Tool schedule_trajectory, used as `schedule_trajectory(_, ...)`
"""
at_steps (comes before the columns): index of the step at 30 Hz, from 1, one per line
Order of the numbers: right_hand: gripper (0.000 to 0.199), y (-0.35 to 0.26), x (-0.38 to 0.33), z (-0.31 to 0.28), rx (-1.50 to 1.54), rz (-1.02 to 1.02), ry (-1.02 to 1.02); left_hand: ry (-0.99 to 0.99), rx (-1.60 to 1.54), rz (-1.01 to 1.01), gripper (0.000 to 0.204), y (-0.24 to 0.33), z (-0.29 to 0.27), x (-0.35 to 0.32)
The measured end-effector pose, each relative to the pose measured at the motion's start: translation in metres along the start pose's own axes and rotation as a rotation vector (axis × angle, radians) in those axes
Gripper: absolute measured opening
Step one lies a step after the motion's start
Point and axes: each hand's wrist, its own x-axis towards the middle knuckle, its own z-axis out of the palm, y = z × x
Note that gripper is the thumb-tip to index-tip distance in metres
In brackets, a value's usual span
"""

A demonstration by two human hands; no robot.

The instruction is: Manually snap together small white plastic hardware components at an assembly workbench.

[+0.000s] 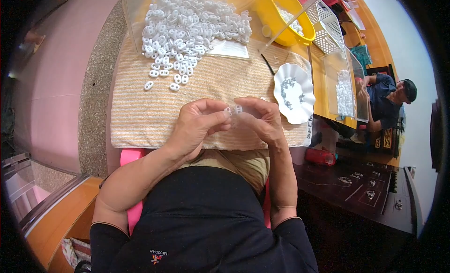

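Note:
In front of my body, both hands meet over the towel. My left hand pinches a small pale ring-like piece between thumb and forefinger. Close beside it, my right hand holds a white two-hole plastic piece at its fingertips. The two pieces almost touch; whether they do, I cannot tell. A large heap of similar white two-hole pieces spills from a clear bin onto the towel beyond my hands. To the right stands a white scalloped dish with many small grey bits in it.
A striped towel covers the tabletop. At the back right are a yellow basket with white pieces and a white perforated basket. Farther right, another person sits by a clear bin of white pieces. A black stick lies near the dish.

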Motion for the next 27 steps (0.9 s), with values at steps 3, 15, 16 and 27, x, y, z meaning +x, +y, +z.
schedule_trajectory(3, 0.031, -0.0006, 0.0001, 0.0006, -0.026, -0.02, 0.003, 0.006, 0.002, 0.002, 0.014, -0.0001, 0.0003, 0.0)
schedule_trajectory(15, 0.028, -0.0001, -0.0015, 0.0012, 0.033, 0.084, 0.033, -0.018, 0.002, -0.002, 0.014, -0.0011, -0.0017, 0.0006)
schedule_trajectory(16, 0.029, 0.0006, -0.0014, 0.0012, 0.034, 0.072, 0.031, -0.021, 0.001, 0.001, 0.014, -0.0012, -0.0014, 0.0005)
schedule_trajectory(27, 0.03, 0.0032, -0.002, 0.0021, 0.042, 0.033, 0.021, -0.016, 0.005, 0.005, 0.014, 0.0, 0.0014, -0.0009)
